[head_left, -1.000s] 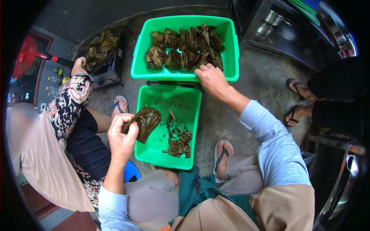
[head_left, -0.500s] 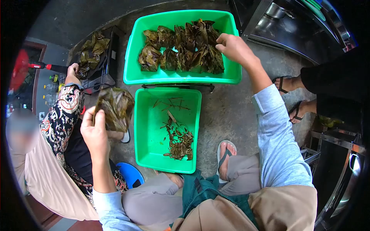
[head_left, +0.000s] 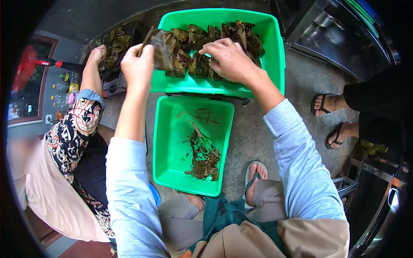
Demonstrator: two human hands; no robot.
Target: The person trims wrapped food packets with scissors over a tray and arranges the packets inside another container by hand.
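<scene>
My left hand (head_left: pixel 138 69) pinches a flat, dark leaf-wrapped parcel (head_left: pixel 162 48) between thumb and fingers, holding it over the left side of the upper green tub (head_left: pixel 189 87). Rows of similar leaf-wrapped parcels (head_left: pixel 198 65) stand packed in that tub. Over the middle of these rows is my right hand (head_left: pixel 232 62), its fingers stretched leftward and thumb apart, with nothing seen in it. Whether its fingertips touch the parcels beneath, I cannot tell. The held parcel hides part of the tub's left end.
A lower green tub (head_left: pixel 165 146) before me holds leaf scraps (head_left: pixel 203 167) and green-handled scissors (head_left: pixel 206 145). At left, another person's hand (head_left: pixel 98 53) reaches to leaf parcels (head_left: pixel 118 43) on a dark stand. Someone's sandalled feet (head_left: pixel 327 105) are at right, near metal equipment (head_left: pixel 344 36).
My left hand has carried its parcel up and right to the upper tub. My right hand has moved left across the parcels. The other person's hand has risen slightly.
</scene>
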